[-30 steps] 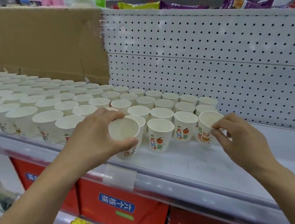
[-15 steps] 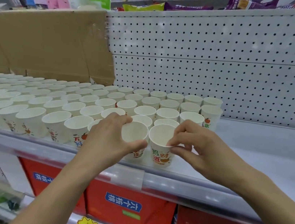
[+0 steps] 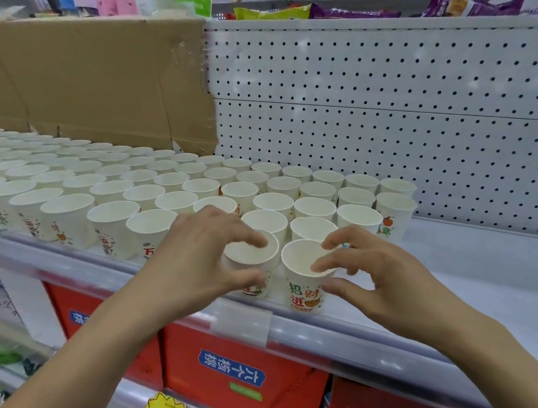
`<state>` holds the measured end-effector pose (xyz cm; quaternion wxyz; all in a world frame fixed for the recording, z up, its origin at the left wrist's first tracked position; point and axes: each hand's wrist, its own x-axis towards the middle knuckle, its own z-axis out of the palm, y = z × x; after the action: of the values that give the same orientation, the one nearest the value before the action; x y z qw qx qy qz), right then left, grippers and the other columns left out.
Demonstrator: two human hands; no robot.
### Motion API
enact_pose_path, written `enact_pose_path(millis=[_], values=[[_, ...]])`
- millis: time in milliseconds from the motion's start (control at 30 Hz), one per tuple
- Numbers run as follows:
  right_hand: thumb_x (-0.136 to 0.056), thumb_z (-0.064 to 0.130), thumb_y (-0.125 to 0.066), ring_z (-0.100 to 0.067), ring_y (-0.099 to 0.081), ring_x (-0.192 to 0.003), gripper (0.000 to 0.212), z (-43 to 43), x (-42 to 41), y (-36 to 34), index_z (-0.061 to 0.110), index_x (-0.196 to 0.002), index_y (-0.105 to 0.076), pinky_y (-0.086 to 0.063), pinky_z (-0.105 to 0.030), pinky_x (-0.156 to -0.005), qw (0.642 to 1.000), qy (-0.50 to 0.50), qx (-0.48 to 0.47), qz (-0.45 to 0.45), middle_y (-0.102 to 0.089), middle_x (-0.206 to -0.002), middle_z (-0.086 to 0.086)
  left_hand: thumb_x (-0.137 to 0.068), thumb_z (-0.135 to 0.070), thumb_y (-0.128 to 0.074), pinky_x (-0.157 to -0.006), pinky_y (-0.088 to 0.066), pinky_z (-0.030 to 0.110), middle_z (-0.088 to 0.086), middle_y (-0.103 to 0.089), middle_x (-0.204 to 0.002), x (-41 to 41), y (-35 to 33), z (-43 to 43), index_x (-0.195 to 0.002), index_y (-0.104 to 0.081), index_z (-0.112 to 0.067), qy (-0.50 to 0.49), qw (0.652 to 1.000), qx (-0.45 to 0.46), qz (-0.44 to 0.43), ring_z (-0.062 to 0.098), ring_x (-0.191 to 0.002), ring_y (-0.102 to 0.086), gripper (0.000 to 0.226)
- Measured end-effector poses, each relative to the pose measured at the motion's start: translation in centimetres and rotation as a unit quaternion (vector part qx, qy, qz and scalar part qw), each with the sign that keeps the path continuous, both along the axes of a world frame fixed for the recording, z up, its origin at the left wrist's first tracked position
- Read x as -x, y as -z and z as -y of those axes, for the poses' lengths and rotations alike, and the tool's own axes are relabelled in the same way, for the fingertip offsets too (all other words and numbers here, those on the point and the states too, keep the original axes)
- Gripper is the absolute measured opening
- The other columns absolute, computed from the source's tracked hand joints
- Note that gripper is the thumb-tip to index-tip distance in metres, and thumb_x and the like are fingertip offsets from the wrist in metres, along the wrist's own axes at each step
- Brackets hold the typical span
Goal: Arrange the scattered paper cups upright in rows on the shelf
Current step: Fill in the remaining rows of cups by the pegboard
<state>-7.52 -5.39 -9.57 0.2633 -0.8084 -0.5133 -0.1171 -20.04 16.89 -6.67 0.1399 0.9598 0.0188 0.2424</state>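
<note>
In the head view, the left hand [image 3: 198, 256] curls round the left cup [image 3: 247, 252], thumb on the near wall and forefinger across the far rim. The right hand [image 3: 387, 289] pinches the right cup [image 3: 300, 291], thumb against its side and fingertips [image 3: 321, 264] over the rim. Both cups stand upright at the front edge of the shelf [image 3: 458, 272], just beside each other and at the right end of the front row of the rows [image 3: 159, 185]. A second ago the left cup was tilted with its mouth toward the camera, and the right cup was well back at the right end of a farther row; half a second ago the right hand had carried it forward. Now both are level and down on the shelf, so the front row has gained two cups and the placing step looks nearly finished, with only the release left. The bare shelf to the right leaves room for more. Behind stand the pegboard [image 3: 410, 120] and a cardboard sheet [image 3: 88, 74]; red boxes [image 3: 237, 372] sit below the shelf.
</note>
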Motion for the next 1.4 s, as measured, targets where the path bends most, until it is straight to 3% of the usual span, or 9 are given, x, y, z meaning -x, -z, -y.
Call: enact_pose_path(millis=[133, 400, 533, 600, 700, 833, 967, 1167, 1400], values=[[-0.086, 0.040, -0.065, -0.005, -0.054, -0.081, 0.006, -0.3, -0.1, 0.0, 0.039, -0.089, -0.069, -0.043, -0.018, -0.071, 1.000, -0.016, -0.005, -0.002, -0.051, -0.104, 0.024, -0.078, -0.039, -0.074, -0.092, -0.026, 0.031, -0.032, -0.058, -0.081, -0.3, 0.3, -0.8, -0.089, -0.070, -0.043, 0.017, 0.999, -0.040, -0.008, -0.003, -0.099, -0.045, 0.012], [-0.086, 0.039, -0.065, -0.007, -0.056, -0.077, 0.007, -0.4, -0.5, 0.4, 0.039, -0.091, -0.069, -0.049, -0.027, -0.072, 1.000, -0.020, -0.019, -0.004, -0.051, -0.104, 0.024, -0.084, -0.032, -0.070, -0.093, -0.019, 0.025, -0.030, -0.061, -0.085, -0.2, 0.4, -1.7, -0.087, -0.068, -0.044, 0.025, 0.999, -0.044, -0.019, -0.004, -0.102, -0.044, 0.012], [-0.080, 0.058, -0.058, -0.009, -0.055, -0.079, 0.034, 0.5, -0.3, -0.4, 0.042, -0.109, -0.064, -0.045, -0.019, -0.068, 0.999, -0.009, -0.031, -0.008, -0.052, -0.110, 0.025, -0.077, -0.055, -0.066, -0.102, -0.020, 0.030, -0.031, -0.060, -0.098, -0.2, 0.8, -1.9, -0.101, -0.064, -0.045, 0.029, 0.998, -0.059, 0.001, -0.003, -0.110, -0.045, 0.026], [-0.082, 0.050, -0.062, -0.011, -0.054, -0.077, 0.029, 1.4, -1.3, -1.5, 0.039, -0.109, -0.065, -0.039, -0.014, -0.063, 0.996, 0.031, -0.076, -0.020, -0.057, -0.105, 0.021, -0.070, -0.071, -0.051, -0.105, -0.016, 0.023, -0.034, -0.055, -0.110, -0.2, 1.0, -1.6, -0.112, -0.059, -0.047, 0.047, 0.997, -0.052, 0.031, -0.015, -0.115, -0.037, 0.049], [-0.087, 0.030, -0.065, -0.009, -0.056, -0.074, 0.020, 2.9, -5.1, -2.5, 0.033, -0.107, -0.067, -0.045, -0.021, -0.069, 0.981, 0.142, -0.128, -0.033, -0.060, -0.100, 0.015, -0.073, -0.069, -0.045, -0.103, -0.010, 0.010, -0.034, -0.051, -0.118, -0.7, 1.0, -0.1, -0.121, -0.056, -0.045, 0.084, 0.994, -0.024, 0.070, -0.028, -0.112, -0.022, 0.054], [-0.092, 0.028, -0.060, -0.013, -0.056, -0.084, 0.030, 3.4, -10.3, -2.8, 0.030, -0.121, -0.058, -0.050, -0.042, -0.084, 0.958, 0.284, -0.025, -0.041, -0.055, -0.117, 0.005, -0.076, -0.070, -0.044, -0.114, -0.020, 0.036, -0.025, -0.053, -0.129, -1.9, 1.5, 2.0, -0.125, -0.056, -0.042, 0.116, 0.992, -0.025, 0.051, -0.011, -0.125, -0.034, 0.058], [-0.093, 0.032, -0.056, -0.015, -0.056, -0.093, 0.026, 2.6, -12.8, -2.3, 0.031, -0.119, -0.058, -0.049, -0.039, -0.082, 0.949, 0.309, 0.052, -0.026, -0.051, -0.122, 0.004, -0.077, -0.066, -0.048, -0.115, -0.020, 0.045, -0.025, -0.063, -0.115, -3.0, 2.3, 2.7, -0.111, -0.065, -0.042, 0.123, 0.991, -0.041, 0.044, -0.004, -0.122, -0.043, 0.045], [-0.095, 0.020, -0.051, -0.018, -0.055, -0.079, 0.018, 2.1, -12.4, -2.2, 0.021, -0.097, -0.069, -0.042, -0.029, -0.062, 0.954, 0.292, 0.066, 0.032, -0.059, -0.094, 0.003, -0.080, -0.045, -0.064, -0.110, -0.022, 0.041, -0.029, -0.056, -0.084, -3.4, 2.3, 2.7, -0.089, -0.074, -0.035, 0.116, 0.990, -0.050, 0.063, -0.004, -0.101, -0.049, 0.016], [-0.092, 0.024, -0.058, -0.018, -0.054, -0.089, 0.034, 3.4, -13.0, -1.7, 0.023, -0.126, -0.055, -0.048, -0.034, -0.075, 0.955, 0.287, 0.079, -0.015, -0.061, -0.109, 0.001, -0.081, -0.056, -0.049, -0.116, -0.010, 0.032, -0.024, -0.064, -0.087, -3.4, 2.2, 2.5, -0.090, -0.071, -0.038, 0.123, 0.992, -0.027, 0.020, -0.005, -0.102, -0.049, 0.030]])
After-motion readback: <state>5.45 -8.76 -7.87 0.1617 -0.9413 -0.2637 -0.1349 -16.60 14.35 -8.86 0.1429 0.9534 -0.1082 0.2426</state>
